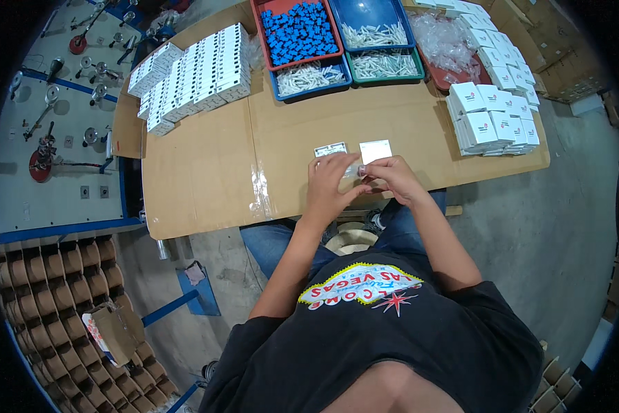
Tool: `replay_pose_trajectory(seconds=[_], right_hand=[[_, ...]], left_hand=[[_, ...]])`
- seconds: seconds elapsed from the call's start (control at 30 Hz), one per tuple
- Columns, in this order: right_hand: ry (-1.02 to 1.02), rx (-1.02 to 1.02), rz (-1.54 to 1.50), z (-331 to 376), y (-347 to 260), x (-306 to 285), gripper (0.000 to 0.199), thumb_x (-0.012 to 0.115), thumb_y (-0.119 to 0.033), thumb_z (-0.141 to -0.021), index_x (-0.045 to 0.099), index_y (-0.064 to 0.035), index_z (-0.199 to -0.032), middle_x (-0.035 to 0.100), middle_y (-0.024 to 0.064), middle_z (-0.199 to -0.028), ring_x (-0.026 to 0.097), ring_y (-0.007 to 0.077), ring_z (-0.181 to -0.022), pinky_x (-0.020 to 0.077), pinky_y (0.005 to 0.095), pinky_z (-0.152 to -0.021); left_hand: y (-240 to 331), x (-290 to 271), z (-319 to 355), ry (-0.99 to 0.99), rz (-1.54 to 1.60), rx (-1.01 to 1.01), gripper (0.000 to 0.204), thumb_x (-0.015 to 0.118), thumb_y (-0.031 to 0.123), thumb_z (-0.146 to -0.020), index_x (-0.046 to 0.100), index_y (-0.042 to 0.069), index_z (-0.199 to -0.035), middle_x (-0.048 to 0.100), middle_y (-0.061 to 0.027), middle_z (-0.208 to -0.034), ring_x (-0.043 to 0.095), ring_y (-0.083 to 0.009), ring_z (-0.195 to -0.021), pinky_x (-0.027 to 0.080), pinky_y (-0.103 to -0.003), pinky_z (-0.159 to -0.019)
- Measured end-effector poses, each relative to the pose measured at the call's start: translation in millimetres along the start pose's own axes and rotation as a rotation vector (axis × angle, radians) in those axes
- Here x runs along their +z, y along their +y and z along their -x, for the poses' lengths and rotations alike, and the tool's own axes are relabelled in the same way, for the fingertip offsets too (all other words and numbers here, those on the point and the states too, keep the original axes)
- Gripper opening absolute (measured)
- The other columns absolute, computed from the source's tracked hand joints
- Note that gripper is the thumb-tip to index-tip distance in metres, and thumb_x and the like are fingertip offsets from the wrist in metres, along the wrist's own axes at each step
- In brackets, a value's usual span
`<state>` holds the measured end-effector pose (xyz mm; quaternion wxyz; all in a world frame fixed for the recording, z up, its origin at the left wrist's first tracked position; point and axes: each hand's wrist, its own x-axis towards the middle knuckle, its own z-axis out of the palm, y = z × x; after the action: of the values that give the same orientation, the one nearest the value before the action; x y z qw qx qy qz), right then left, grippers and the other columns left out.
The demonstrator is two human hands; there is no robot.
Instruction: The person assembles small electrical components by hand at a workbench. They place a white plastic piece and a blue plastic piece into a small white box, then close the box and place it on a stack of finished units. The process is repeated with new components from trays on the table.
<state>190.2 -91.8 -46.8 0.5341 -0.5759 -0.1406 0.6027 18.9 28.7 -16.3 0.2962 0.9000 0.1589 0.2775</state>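
My left hand (pixel 328 187) is at the table's near edge, its fingers curved and its thumb apart from them, reaching toward my right hand. Its fingertips partly cover a small white box (pixel 330 149) with dark marks on top. Between the hands shows a bit of clear plastic (pixel 351 170), perhaps a small bag; whether the left fingers touch it is unclear. My right hand (pixel 393 178) is closed in a pinch on something small and shiny, too small to name. Just beyond its knuckles lies a white square card or flat box (pixel 375 150).
Cardboard (pixel 206 165) covers the table. Rows of white boxes (pixel 199 72) stand at left, stacked white boxes (pixel 492 120) at right. At the back are a red tray of blue pieces (pixel 299 33), trays of white sticks (pixel 385 65) and a tray of clear bags (pixel 447 48).
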Motion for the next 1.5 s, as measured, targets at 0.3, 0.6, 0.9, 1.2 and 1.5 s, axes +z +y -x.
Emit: replay_pose_trajectory(seconds=[0.3,0.6,0.9,1.2,1.5], right_hand=[[0.095,-0.089,0.026,-1.0,-1.4,14.0,0.023,0.065,-0.023,-0.1,0.073,-0.0041,-0.11,0.074,0.0057,-0.107,0.072,0.0145,-0.092,0.0577,0.0294,-0.076],[0.281,-0.3,0.245,-66.6,-26.0,-48.8,0.02,0.061,-0.017,-0.101,0.072,-0.0028,-0.109,0.075,0.0073,-0.102,0.073,0.0159,-0.086,0.0547,0.0268,-0.072],[0.372,-0.655,0.747,-185.0,-55.6,-55.7,0.017,0.067,-0.014,-0.094,0.073,-0.001,-0.104,0.075,0.0124,-0.091,0.072,0.021,-0.081,0.0567,0.0331,-0.075],[0.394,-0.677,1.47,-286.2,-119.1,-30.1,0.017,0.06,-0.006,-0.086,0.073,-0.0041,-0.096,0.072,0.0207,-0.097,0.069,0.0403,-0.095,0.0543,0.0518,-0.082],[0.342,-0.714,1.6,-317.9,-109.1,-31.1,0.019,0.063,-0.005,-0.082,0.071,-0.0059,-0.099,0.07,0.0193,-0.102,0.067,0.0381,-0.103,0.0547,0.0509,-0.086]], left_hand=[[-25.3,20.6,15.5,0.02,0.147,-0.245,0.034,0.081,0.02,-0.086,0.072,0.006,-0.115,0.075,-0.008,-0.106,0.068,-0.024,-0.102,0.047,-0.039,-0.097],[-125.3,44.4,56.5,0.316,0.02,-0.409,0.03,0.074,0.017,-0.092,0.069,0.001,-0.117,0.069,-0.012,-0.102,0.065,-0.0259,-0.093,0.051,-0.038,-0.087],[-137.7,53.0,59.4,0.39,-0.028,-0.468,0.038,0.075,0.017,-0.09,0.066,0.002,-0.124,0.067,-0.0128,-0.105,0.063,-0.0277,-0.098,0.049,-0.04,-0.091],[-136.8,49.7,57.9,0.35,-0.059,-0.479,0.042,0.076,0.023,-0.088,0.066,0.005,-0.124,0.069,-0.0122,-0.112,0.063,-0.0309,-0.104,0.046,-0.042,-0.094],[-134.1,47.1,55.3,0.329,-0.12,-0.486,0.047,0.08,0.025,-0.085,0.067,0.004,-0.124,0.069,-0.0112,-0.109,0.063,-0.0287,-0.103,0.046,-0.041,-0.095]])
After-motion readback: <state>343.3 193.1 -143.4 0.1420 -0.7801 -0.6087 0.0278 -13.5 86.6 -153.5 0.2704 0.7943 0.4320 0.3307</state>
